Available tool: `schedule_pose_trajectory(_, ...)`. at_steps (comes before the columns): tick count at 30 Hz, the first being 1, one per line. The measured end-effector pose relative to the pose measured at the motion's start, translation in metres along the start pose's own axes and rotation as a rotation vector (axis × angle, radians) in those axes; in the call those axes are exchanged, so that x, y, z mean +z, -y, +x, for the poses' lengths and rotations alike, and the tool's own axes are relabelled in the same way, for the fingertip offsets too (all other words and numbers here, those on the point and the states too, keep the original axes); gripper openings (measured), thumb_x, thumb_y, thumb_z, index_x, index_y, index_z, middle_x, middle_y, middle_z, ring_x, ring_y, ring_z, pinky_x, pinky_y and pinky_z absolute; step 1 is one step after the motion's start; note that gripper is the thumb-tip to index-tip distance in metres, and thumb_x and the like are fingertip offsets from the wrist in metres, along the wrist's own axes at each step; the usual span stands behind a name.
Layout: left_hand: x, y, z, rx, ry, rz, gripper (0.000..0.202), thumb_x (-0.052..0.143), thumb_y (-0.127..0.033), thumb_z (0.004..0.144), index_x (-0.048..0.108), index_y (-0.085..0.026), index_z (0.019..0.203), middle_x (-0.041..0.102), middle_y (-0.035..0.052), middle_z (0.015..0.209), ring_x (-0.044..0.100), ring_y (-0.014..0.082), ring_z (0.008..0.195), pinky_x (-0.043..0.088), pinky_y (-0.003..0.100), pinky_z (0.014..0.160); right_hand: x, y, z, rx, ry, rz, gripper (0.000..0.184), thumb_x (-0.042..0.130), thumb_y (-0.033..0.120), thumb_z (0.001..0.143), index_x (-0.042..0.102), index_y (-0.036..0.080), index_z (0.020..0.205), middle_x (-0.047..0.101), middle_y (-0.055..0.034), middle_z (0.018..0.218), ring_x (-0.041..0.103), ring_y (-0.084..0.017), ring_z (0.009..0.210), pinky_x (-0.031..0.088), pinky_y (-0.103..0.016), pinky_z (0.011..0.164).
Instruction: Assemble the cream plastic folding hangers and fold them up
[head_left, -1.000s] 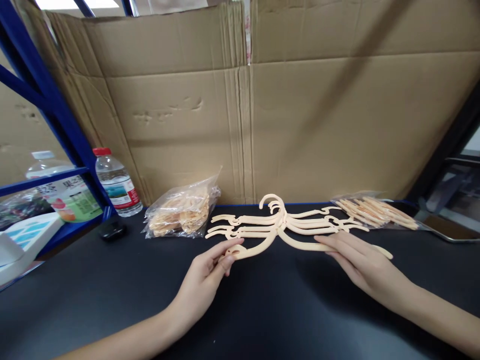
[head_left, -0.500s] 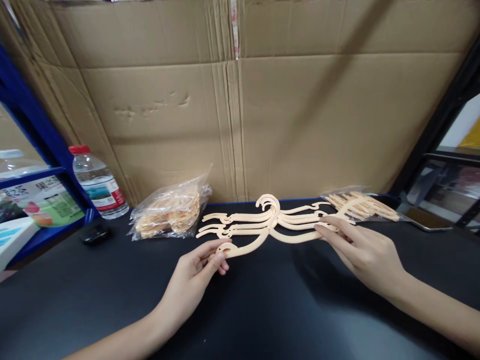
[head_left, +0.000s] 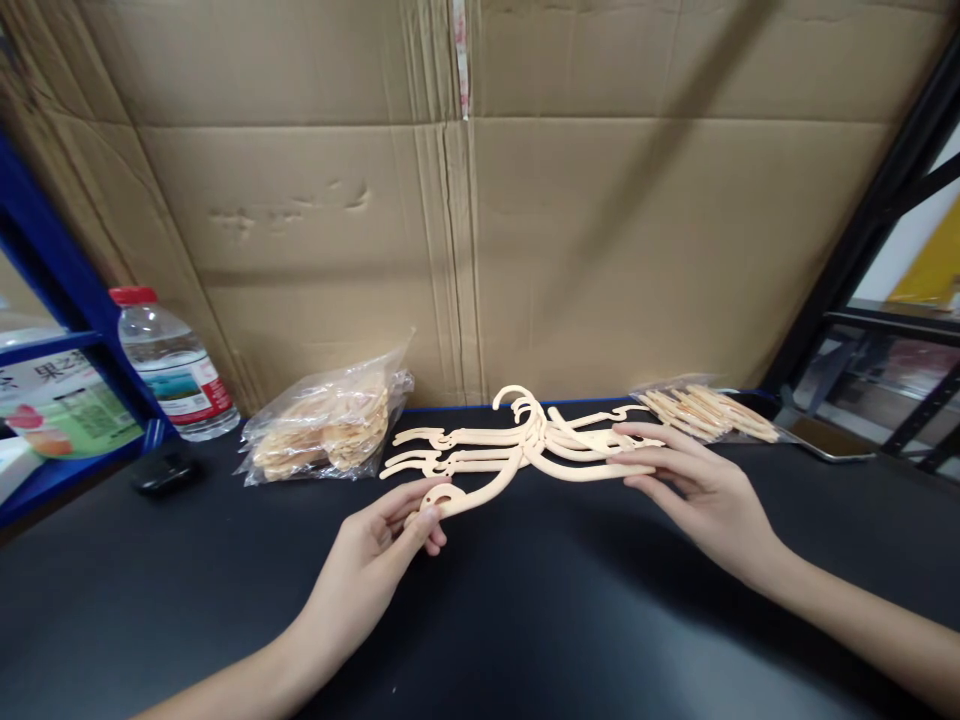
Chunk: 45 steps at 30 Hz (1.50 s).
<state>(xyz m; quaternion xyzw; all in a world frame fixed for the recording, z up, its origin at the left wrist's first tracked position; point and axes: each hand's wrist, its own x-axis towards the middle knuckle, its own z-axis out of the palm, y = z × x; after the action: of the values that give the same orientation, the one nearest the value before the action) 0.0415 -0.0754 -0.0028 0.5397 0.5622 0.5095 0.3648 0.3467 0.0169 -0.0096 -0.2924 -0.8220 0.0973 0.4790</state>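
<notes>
A cream plastic hanger (head_left: 491,492) is held up in front of me by its two arms. My left hand (head_left: 379,555) pinches the end of its left arm between thumb and fingers. My right hand (head_left: 701,490) has the right arm's end between thumb and fingertips. Just behind it, several more cream hangers (head_left: 480,437) lie on the black table (head_left: 480,620), their hooks overlapping at the middle. The held hanger and my right fingers cover part of them.
At the back left stands a clear bag of cream hanger parts (head_left: 322,425), with a red-capped water bottle (head_left: 176,365) and a black case (head_left: 166,472) beside it. A second bag (head_left: 709,410) and a phone (head_left: 829,438) lie back right. Cardboard (head_left: 300,220) forms the rear wall.
The view has shifted slightly, so most things appear a little further left. The held hanger's hook has tipped to the left and its right arm has changed angle. Both hands keep their grip.
</notes>
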Motion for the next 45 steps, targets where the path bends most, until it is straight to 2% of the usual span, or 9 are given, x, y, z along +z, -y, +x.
schedule_pose_trajectory(5, 0.001, -0.001, 0.0, 0.003, -0.011, 0.001, 0.043, 0.064, -0.043, 0.078, 0.062, -0.011, 0.108, 0.064, 0.002, 0.072, 0.057, 0.0145, 0.064, 0.05, 0.026, 0.063, 0.004, -0.001, -0.002, 0.196, 0.013, 0.387, 0.019, 0.066, 0.023, 0.083, 0.068, 0.026, 0.102, 0.065, -0.0062, 0.113, 0.06, -0.023, 0.109, 0.052, -0.036, 0.092)
schedule_pose_trajectory(11, 0.001, -0.001, 0.0, 0.056, -0.031, 0.032, 0.037, 0.063, -0.04, 0.08, 0.062, -0.014, 0.106, 0.064, 0.0002, 0.068, 0.058, 0.0139, 0.064, 0.05, 0.023, 0.064, 0.005, 0.003, 0.001, 0.538, 0.025, 0.745, 0.034, 0.077, 0.029, 0.074, 0.066, 0.022, 0.106, 0.067, -0.0079, 0.105, 0.063, -0.022, 0.095, 0.051, -0.038, 0.089)
schedule_pose_trajectory(14, 0.003, -0.003, -0.001, 0.072, -0.055, 0.026, 0.03, 0.065, -0.039, 0.079, 0.065, -0.015, 0.099, 0.066, 0.0009, 0.074, 0.058, 0.013, 0.064, 0.05, 0.022, 0.064, 0.006, 0.002, 0.002, 0.619, 0.013, 0.936, 0.035, 0.076, 0.028, 0.075, 0.066, 0.022, 0.107, 0.067, -0.0062, 0.099, 0.061, -0.02, 0.098, 0.047, -0.04, 0.096)
schedule_pose_trajectory(18, 0.005, -0.007, -0.001, 0.079, -0.075, 0.004, 0.026, 0.067, -0.038, 0.078, 0.067, -0.016, 0.092, 0.067, 0.0011, 0.078, 0.059, 0.0121, 0.064, 0.051, 0.021, 0.064, 0.007, -0.001, 0.003, 0.646, 0.0, 1.077, 0.029, 0.075, 0.026, 0.076, 0.067, 0.024, 0.104, 0.066, -0.0047, 0.101, 0.059, -0.02, 0.101, 0.042, -0.045, 0.101)
schedule_pose_trajectory(27, 0.005, -0.02, -0.003, 0.091, -0.128, -0.081, 0.032, 0.069, -0.041, 0.078, 0.064, -0.017, 0.098, 0.067, 0.0033, 0.084, 0.064, 0.0156, 0.072, 0.056, 0.024, 0.064, 0.011, 0.003, 0.001, 0.686, 0.026, 1.209, 0.025, 0.071, 0.02, 0.079, 0.067, 0.024, 0.103, 0.064, -0.0021, 0.093, 0.057, -0.016, 0.094, 0.047, -0.036, 0.091)
schedule_pose_trajectory(31, 0.007, -0.02, -0.004, 0.058, -0.07, -0.127, 0.032, 0.065, -0.041, 0.081, 0.059, -0.019, 0.105, 0.063, 0.0015, 0.088, 0.064, 0.0163, 0.08, 0.058, 0.023, 0.061, 0.017, 0.009, 0.0, 0.697, 0.063, 1.222, 0.023, 0.07, 0.02, 0.08, 0.066, 0.023, 0.103, 0.064, -0.0033, 0.097, 0.057, -0.017, 0.096, 0.047, -0.035, 0.09)
schedule_pose_trajectory(36, 0.015, -0.019, -0.005, 0.034, 0.022, -0.176, 0.035, 0.061, -0.038, 0.084, 0.049, -0.022, 0.113, 0.058, -0.0028, 0.082, 0.065, 0.0137, 0.069, 0.059, 0.025, 0.057, 0.025, 0.021, -0.003, 0.707, 0.133, 1.187, 0.024, 0.069, 0.025, 0.081, 0.065, 0.021, 0.105, 0.064, -0.0068, 0.107, 0.058, -0.021, 0.101, 0.047, -0.037, 0.089)
schedule_pose_trajectory(39, 0.022, -0.018, -0.008, -0.005, 0.096, -0.219, 0.039, 0.062, -0.036, 0.084, 0.044, -0.022, 0.115, 0.058, -0.0031, 0.081, 0.066, 0.0151, 0.068, 0.059, 0.026, 0.056, 0.031, 0.032, -0.005, 0.731, 0.183, 1.162, 0.028, 0.07, 0.026, 0.081, 0.063, 0.021, 0.107, 0.065, -0.0059, 0.101, 0.061, -0.019, 0.094, 0.049, -0.035, 0.086)
schedule_pose_trajectory(45, 0.033, -0.012, -0.016, -0.073, 0.22, -0.29, 0.038, 0.072, -0.027, 0.075, 0.053, -0.018, 0.106, 0.056, -0.0028, 0.08, 0.063, 0.0129, 0.07, 0.057, 0.029, 0.068, 0.046, 0.054, -0.007, 0.777, 0.186, 1.11, 0.037, 0.075, 0.031, 0.076, 0.056, 0.02, 0.106, 0.068, -0.0029, 0.083, 0.064, -0.017, 0.079, 0.049, -0.032, 0.079)
